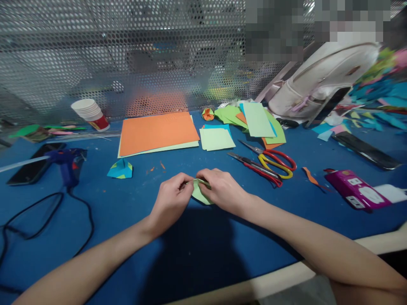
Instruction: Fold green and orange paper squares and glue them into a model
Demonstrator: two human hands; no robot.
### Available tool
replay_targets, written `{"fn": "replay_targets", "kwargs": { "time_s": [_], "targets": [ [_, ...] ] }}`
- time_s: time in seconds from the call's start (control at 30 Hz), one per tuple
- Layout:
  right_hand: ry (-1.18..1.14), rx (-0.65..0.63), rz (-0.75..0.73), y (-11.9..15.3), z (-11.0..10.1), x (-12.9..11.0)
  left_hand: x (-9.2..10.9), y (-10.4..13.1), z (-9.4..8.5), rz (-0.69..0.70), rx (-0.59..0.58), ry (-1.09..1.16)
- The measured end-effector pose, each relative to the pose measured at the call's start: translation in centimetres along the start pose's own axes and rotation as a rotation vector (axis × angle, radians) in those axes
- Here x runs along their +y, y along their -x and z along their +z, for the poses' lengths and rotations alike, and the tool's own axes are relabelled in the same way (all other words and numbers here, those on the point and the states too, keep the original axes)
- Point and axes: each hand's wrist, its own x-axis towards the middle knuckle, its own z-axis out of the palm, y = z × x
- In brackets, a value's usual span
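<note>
My left hand (171,195) and my right hand (222,188) meet over the blue table top (197,254), both pinching a small folded piece of light green paper (199,195). The paper lies low on the table between my fingers, and most of it is hidden by them. A folded blue and green paper shape (121,170) lies to the left of my hands. Two pairs of scissors, one red (254,166) and one yellow and red (275,163), lie to the right.
An orange sheet (157,131) on a pale one lies behind my hands, with green and blue paper squares (218,137) and a small orange folded shape (207,114). A blue glue gun (66,163) with black cable, a phone (33,167), paper cups (90,113), a magenta power strip (358,188) and a white bag (321,80) surround the area.
</note>
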Motion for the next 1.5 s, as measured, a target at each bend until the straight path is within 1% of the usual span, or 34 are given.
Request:
{"fn": "replay_targets", "kwargs": {
  "time_s": [0.17, 0.3, 0.43, 0.53, 0.63, 0.7, 0.8, 0.93, 1.07, 1.23, 1.37, 1.5],
  "targets": [
    [0.025, -0.045, 0.000, 0.0, 0.0, 0.5, 0.0, -0.1, -0.3, 0.039, -0.049, -0.056],
    [0.023, -0.089, -0.017, -0.4, 0.0, 1.0, -0.3, -0.4, -0.5, 0.039, -0.079, -0.091],
    [0.025, -0.133, -0.040, -1.9, 0.0, 1.5, -0.8, -1.3, -0.8, 0.004, -0.098, -0.057],
    [0.029, -0.154, -0.104, -3.4, 0.1, 1.7, -1.3, -2.1, -1.0, -0.021, -0.088, 0.036],
    [0.007, -0.162, -0.186, -4.5, 0.4, 1.6, -1.7, -2.8, -1.2, 0.027, -0.052, 0.028],
    [-0.020, -0.143, -0.213, -5.1, 0.8, 1.6, -2.0, -3.3, -1.4, 0.090, -0.032, -0.021],
    [-0.072, -0.100, -0.181, -5.4, 1.4, 2.0, -2.6, -3.8, -1.6, 0.144, -0.030, -0.066],
    [-0.128, -0.066, -0.147, -5.5, 1.9, 2.4, -3.4, -4.3, -1.9, 0.164, -0.060, -0.059],
    [-0.164, -0.048, -0.120, -5.4, 2.3, 2.5, -3.7, -4.6, -1.9, 0.179, -0.064, -0.038],
    [-0.218, 0.031, -0.085, -5.0, 3.1, 2.5, -4.0, -4.7, -1.7, 0.227, -0.076, -0.005],
    [-0.272, 0.075, -0.055, -4.8, 3.6, 2.4, -4.4, -4.6, -1.6, 0.231, -0.056, -0.012],
    [-0.287, 0.079, -0.032, -4.6, 3.8, 2.3, -4.6, -4.6, -1.6, 0.250, -0.048, -0.025]
  ]
}}
